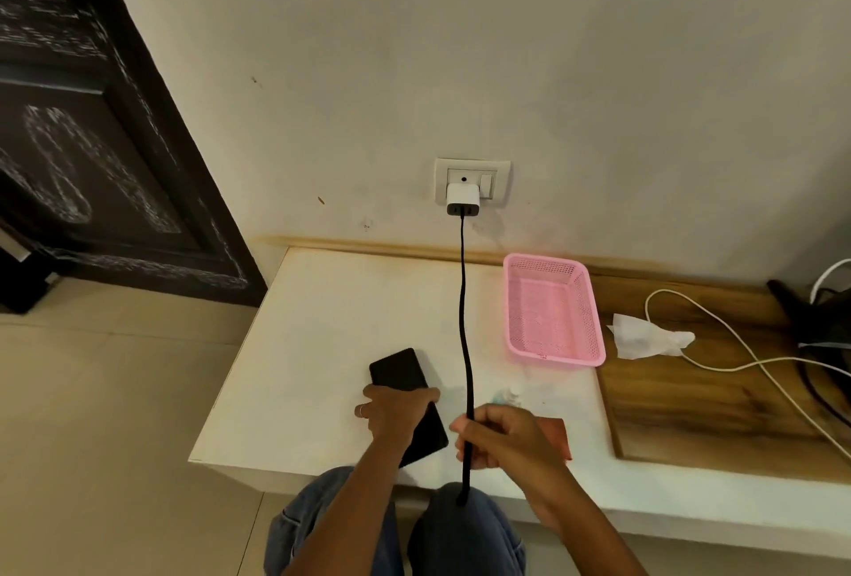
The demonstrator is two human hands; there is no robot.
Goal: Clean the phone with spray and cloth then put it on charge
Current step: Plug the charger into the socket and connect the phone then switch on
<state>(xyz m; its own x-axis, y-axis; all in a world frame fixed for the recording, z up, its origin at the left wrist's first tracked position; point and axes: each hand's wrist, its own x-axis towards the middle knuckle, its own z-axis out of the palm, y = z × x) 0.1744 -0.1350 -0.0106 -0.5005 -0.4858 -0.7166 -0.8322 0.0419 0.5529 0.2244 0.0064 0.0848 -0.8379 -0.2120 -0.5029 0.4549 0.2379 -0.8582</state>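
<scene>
Head view: left hand [396, 409] grips the black phone [405, 396] across its middle, fingers curled over the edge, phone lying flat on the white table [322, 345] near the front edge. Right hand [502, 437] is closed round the black charging cable [464, 322], free end hanging past the fist over the knees. Cable runs up to the white charger [463, 199] plugged into the wall socket [472, 181]. Small spray bottle [515, 395] and orange cloth [555, 435] sit just behind the right hand. Pink basket [552, 308] further back; crumpled tissue [644, 336] on the wooden top beside it.
</scene>
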